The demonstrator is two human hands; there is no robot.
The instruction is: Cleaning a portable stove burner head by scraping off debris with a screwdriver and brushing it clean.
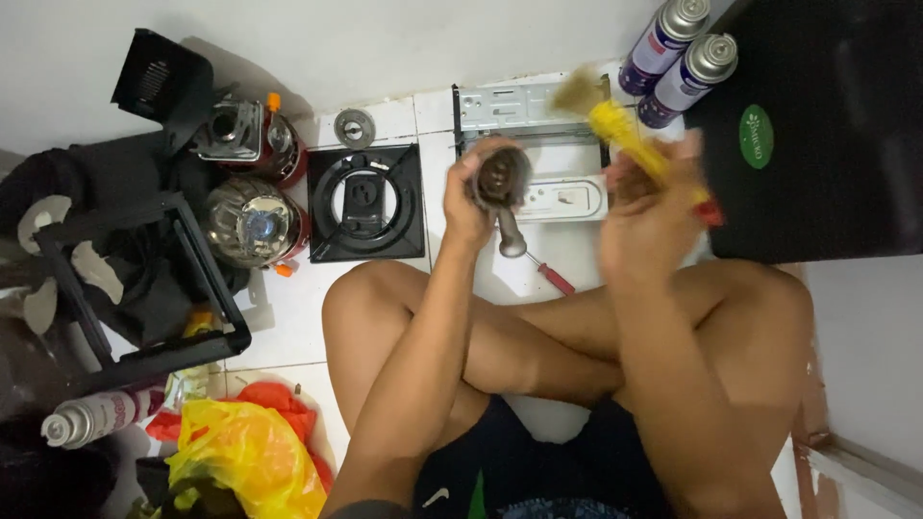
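I sit cross-legged on a white tiled floor. My left hand (pixel 468 197) is closed around a round, dark, rusty burner part (pixel 501 176) with a metal stem hanging down. My right hand (pixel 649 207), blurred by motion, grips a yellow-handled paintbrush (pixel 615 123) whose pale bristles point up and left, just right of the burner part. A red-handled screwdriver (pixel 550 275) lies on the floor below my left hand.
A grey metal stove casing (pixel 524 111) lies ahead, a black square burner grate (pixel 365 202) to its left. Two camping stoves (pixel 255 221) and a black frame (pixel 144 279) stand left. Spray cans (pixel 673 58) and a black case (pixel 827 125) sit right; a yellow bag (pixel 245 457) lower left.
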